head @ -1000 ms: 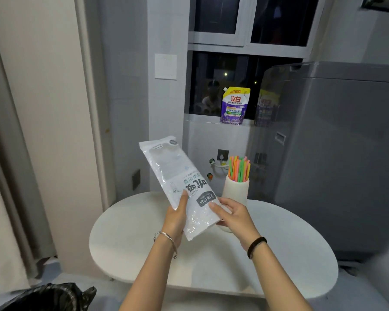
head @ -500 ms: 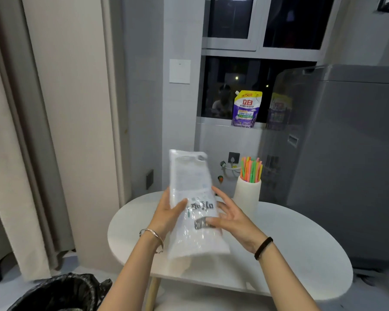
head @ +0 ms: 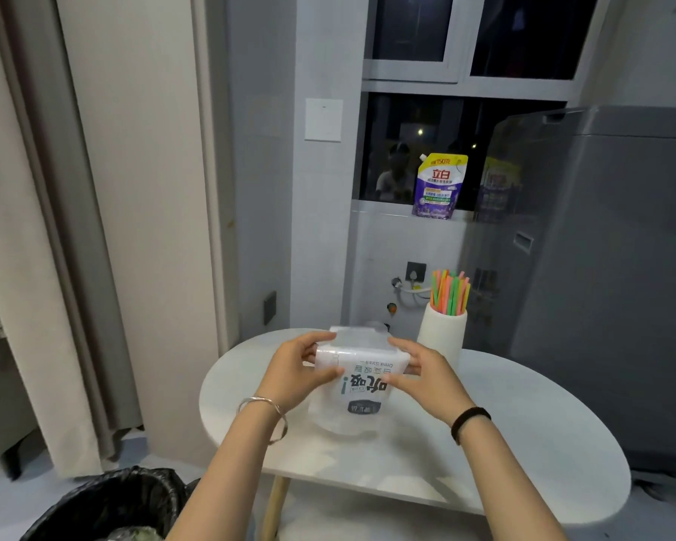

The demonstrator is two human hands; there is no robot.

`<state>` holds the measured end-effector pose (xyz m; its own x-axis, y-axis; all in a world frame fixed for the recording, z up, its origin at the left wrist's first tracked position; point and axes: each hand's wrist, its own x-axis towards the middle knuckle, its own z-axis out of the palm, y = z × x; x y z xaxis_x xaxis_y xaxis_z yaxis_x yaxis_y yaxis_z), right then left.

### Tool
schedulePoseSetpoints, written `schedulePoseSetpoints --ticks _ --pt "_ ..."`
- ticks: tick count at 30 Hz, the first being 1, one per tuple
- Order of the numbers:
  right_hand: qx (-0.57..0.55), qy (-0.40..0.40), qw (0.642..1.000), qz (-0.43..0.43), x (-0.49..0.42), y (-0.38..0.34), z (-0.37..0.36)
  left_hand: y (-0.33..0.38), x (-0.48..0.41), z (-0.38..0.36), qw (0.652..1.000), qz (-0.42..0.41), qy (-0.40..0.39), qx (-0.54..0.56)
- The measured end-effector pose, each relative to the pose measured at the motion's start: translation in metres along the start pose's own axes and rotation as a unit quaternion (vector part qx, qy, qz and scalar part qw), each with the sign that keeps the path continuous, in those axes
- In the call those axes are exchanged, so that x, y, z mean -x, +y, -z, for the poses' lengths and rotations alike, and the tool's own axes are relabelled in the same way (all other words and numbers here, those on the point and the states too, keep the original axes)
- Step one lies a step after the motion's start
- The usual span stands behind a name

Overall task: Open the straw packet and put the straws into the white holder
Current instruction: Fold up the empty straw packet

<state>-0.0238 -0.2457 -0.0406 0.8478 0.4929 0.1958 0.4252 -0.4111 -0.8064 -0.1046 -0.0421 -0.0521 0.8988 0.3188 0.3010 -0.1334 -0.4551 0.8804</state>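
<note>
The white straw packet (head: 361, 384) with upside-down print is held over the round white table (head: 504, 435), folded over on itself. My left hand (head: 297, 370) grips its left edge, thumb in front and fingers over the folded top. My right hand (head: 422, 374) grips the right edge the same way. Behind my right hand stands the white holder (head: 443, 335) with several orange, green and yellow straws (head: 449, 292) upright in it.
A bin lined with a black bag (head: 110, 505) sits on the floor at the lower left. A grey appliance (head: 609, 287) stands to the right of the table. A purple refill pouch (head: 440, 187) stands on the window sill. Curtains hang at the left.
The packet has come down from upright and slanted to folded over, low above the table. Both hands moved from its lower end to its two sides. The camera view shifted left.
</note>
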Motion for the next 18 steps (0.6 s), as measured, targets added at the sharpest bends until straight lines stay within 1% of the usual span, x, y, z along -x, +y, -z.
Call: schedulePoseSetpoints --ticks 2,3,4,6,8,10,12,14,16,18 --pt "0.12 0.075 0.99 0.026 0.001 0.002 -0.003 0.001 0.0 -0.002 0.994 -0.034 0.037 -0.095" --pt "0.159 0.105 0.981 0.045 0.001 0.001 -0.003 0.001 0.0 -0.003 0.991 -0.05 0.052 -0.116" --pt "0.179 0.129 0.973 0.066 0.001 0.001 -0.002 0.001 0.0 -0.004 0.988 -0.064 0.064 -0.122" --pt "0.172 0.16 0.967 0.098 -0.003 0.0 -0.001 0.0 -0.001 -0.003 0.985 -0.087 0.088 -0.117" --pt "0.123 0.173 0.973 0.094 -0.006 -0.001 -0.001 -0.002 -0.003 -0.001 0.983 -0.105 0.114 -0.099" --pt "0.045 0.166 0.982 0.077 -0.009 -0.004 -0.003 -0.003 -0.004 0.002 0.984 -0.113 0.115 -0.071" --pt "-0.056 0.139 0.987 0.063 -0.009 -0.009 -0.006 -0.003 -0.002 0.005 0.993 -0.09 0.067 -0.026" --pt "-0.125 0.104 0.985 0.058 -0.01 -0.014 -0.009 -0.005 0.0 0.009 0.999 -0.042 0.006 0.025" --pt "-0.165 0.078 0.982 0.05 -0.011 -0.018 -0.015 -0.009 0.002 0.016 1.0 -0.013 -0.019 0.015" --pt "-0.203 0.071 0.976 0.03 -0.012 -0.021 -0.024 -0.011 0.003 0.027 1.0 0.002 -0.025 -0.011"
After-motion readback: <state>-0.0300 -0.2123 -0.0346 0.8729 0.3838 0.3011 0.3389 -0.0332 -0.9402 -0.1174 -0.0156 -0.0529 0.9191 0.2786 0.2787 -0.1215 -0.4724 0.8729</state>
